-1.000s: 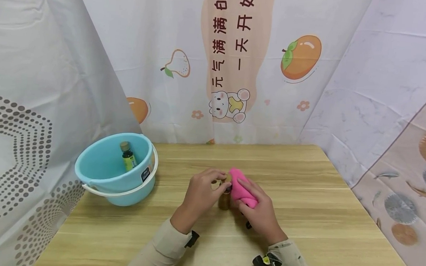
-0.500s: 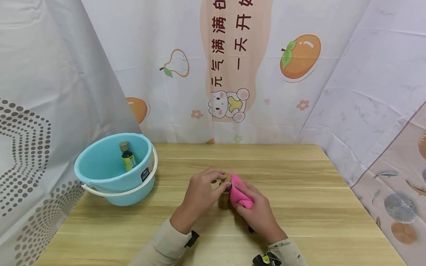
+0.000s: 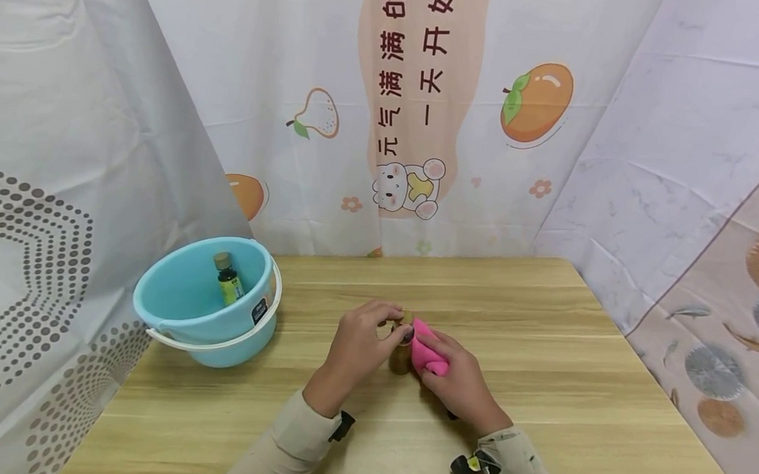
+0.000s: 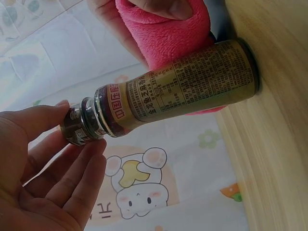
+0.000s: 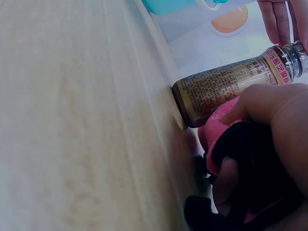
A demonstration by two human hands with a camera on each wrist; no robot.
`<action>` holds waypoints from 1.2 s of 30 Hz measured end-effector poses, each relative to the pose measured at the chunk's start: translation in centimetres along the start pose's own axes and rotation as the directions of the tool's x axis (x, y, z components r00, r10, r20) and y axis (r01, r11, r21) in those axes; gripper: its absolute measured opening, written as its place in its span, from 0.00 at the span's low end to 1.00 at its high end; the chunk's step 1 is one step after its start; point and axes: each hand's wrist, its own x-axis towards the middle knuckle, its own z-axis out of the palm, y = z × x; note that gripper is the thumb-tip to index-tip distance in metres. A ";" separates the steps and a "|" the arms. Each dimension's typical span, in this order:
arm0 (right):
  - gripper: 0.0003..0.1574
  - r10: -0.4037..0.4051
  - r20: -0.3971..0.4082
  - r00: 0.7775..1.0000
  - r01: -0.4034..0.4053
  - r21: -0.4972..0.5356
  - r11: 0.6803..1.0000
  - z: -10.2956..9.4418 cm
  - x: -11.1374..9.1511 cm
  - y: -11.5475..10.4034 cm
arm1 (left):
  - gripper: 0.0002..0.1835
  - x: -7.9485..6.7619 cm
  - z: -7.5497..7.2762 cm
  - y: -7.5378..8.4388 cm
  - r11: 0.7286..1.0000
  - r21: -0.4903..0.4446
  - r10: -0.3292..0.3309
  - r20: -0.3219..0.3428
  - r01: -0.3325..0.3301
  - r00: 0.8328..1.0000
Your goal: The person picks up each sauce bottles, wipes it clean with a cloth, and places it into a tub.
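Note:
A sesame oil bottle [image 3: 401, 359] with a gold-brown printed label stands upright on the wooden table. My left hand [image 3: 361, 341] pinches its cap [image 4: 75, 129] between thumb and fingers. A fluffy pink cloth [image 3: 427, 351] is bunched in my right hand [image 3: 461, 378], which holds it against the right side of the bottle. In the left wrist view the cloth touches the label around the bottle's middle and lower part. Fingers and cloth cover part of the bottle in the head view. A dark item beside the right hand in the right wrist view is unclear.
To the left stands a light blue bucket [image 3: 197, 335] with a white handle [image 3: 222, 345]. Inside it leans a small dark bottle [image 3: 228, 280] with a yellow-green label. A printed curtain [image 3: 483, 199] hangs behind the wooden table [image 3: 570, 387].
My right hand has moved the pink cloth down along the bottle's side, and less of the cloth now shows above the fingers. The left hand keeps its place at the cap.

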 end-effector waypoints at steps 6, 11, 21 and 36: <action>0.41 -0.031 -0.006 1.000 0.030 -0.041 0.999 0.0 0.0 0.1 | 0.13 0.1 0.0 0.1 0.997 0.072 0.005 -0.046 -0.002 0.999; 0.41 -0.025 0.000 1.000 0.025 -0.041 0.999 0.0 0.0 0.1 | 0.13 0.1 0.1 0.2 0.996 0.085 0.002 -0.067 0.004 0.998; 0.47 -0.128 -0.046 0.991 0.126 -0.049 0.991 -0.1 0.0 0.1 | 0.09 0.0 0.4 0.1 0.998 0.070 0.004 -0.065 0.001 0.998; 0.48 -0.152 -0.161 0.975 0.169 0.098 0.981 -0.5 -0.2 -0.8 | 0.06 0.0 0.2 0.1 1.000 0.000 0.015 -0.047 -0.015 0.999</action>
